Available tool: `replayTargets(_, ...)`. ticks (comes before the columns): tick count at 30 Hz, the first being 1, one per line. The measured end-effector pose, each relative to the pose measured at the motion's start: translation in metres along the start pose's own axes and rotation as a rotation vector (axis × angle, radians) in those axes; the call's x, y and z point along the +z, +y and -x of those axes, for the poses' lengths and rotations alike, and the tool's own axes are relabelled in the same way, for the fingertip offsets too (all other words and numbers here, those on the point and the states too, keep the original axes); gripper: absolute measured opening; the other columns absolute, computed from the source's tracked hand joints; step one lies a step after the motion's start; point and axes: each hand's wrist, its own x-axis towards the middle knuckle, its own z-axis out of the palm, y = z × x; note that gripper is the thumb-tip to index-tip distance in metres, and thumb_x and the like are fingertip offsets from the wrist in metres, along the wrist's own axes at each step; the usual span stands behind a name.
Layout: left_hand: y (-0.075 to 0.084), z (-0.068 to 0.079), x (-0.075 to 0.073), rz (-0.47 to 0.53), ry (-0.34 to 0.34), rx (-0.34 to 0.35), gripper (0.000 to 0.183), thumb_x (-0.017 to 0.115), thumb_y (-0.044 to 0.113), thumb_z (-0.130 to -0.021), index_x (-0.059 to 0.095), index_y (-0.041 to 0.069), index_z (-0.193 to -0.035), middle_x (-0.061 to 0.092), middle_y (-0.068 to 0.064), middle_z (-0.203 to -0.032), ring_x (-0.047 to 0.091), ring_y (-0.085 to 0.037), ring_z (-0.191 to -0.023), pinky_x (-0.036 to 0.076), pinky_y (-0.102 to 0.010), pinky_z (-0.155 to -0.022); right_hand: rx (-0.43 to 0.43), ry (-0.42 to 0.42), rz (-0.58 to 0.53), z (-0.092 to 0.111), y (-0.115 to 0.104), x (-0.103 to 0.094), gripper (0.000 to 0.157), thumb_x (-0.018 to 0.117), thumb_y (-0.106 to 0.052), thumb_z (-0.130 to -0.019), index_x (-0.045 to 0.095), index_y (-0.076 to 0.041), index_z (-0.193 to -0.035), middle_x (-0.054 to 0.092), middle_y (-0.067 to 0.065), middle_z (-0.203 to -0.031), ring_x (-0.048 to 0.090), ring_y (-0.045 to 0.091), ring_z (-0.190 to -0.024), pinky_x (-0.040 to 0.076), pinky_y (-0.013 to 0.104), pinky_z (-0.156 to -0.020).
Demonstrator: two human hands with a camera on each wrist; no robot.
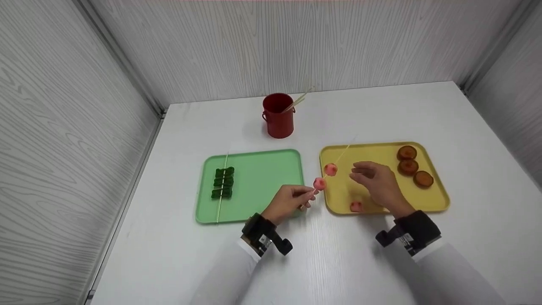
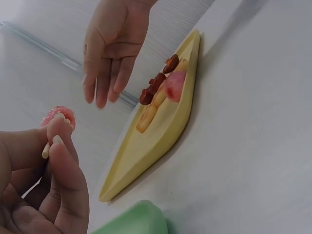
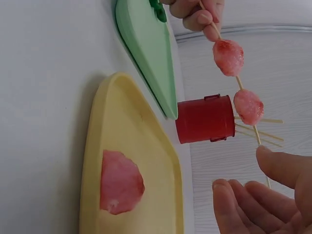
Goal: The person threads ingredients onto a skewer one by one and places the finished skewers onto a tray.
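My left hand (image 1: 290,202) pinches the lower end of a thin wooden skewer (image 1: 345,151) between thumb and fingers. Two roundish pink food pieces are threaded on it: one (image 1: 319,184) close to the fingers, another (image 1: 330,169) farther up. The skewer slants up and to the right over the left edge of the yellow tray (image 1: 383,209). Above that tray my right hand (image 1: 378,185) hovers with relaxed fingers, holding nothing, to the right of the skewer. A third pink piece (image 3: 122,182) lies on the tray near its front edge.
Several round brown pieces (image 1: 408,167) lie at the yellow tray's right side. On the green tray (image 1: 262,154) to the left, a skewer holds folded dark green pieces (image 1: 223,182). Behind stands a red bucket (image 1: 280,125) with loose skewers (image 1: 299,101).
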Motion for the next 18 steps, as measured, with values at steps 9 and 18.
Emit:
replayTargets(9, 0.003, 0.002, -0.004, -0.012, -0.004, 0.015, 0.022, 0.062, 0.009, -0.096, 0.069, -0.005, -0.111, 0.067, -0.027, -0.098, 0.058, -0.005, -0.065, 0.046, -0.015, -0.057, -0.193, -0.16, 0.353, -0.002, 0.001, 0.001, 0.025, 0.071, -0.006, -0.088, 0.068, 0.008, -0.109, 0.07, 0.02, -0.099, 0.067, 0.034, -0.091, 0.054, 0.049, -0.08)
replayTargets(18, 0.014, 0.011, -0.004, 0.002, 0.007, 0.002, 0.023, 0.061, 0.007, -0.096, 0.068, -0.008, -0.112, 0.066, -0.001, -0.082, 0.058, -0.005, -0.066, 0.044, -0.016, -0.055, -0.158, -0.251, 0.533, 0.003, 0.0, 0.004, 0.02, 0.073, -0.007, -0.084, 0.072, 0.006, -0.099, 0.071, 0.014, -0.09, 0.064, 0.03, -0.087, 0.054, 0.048, -0.077)
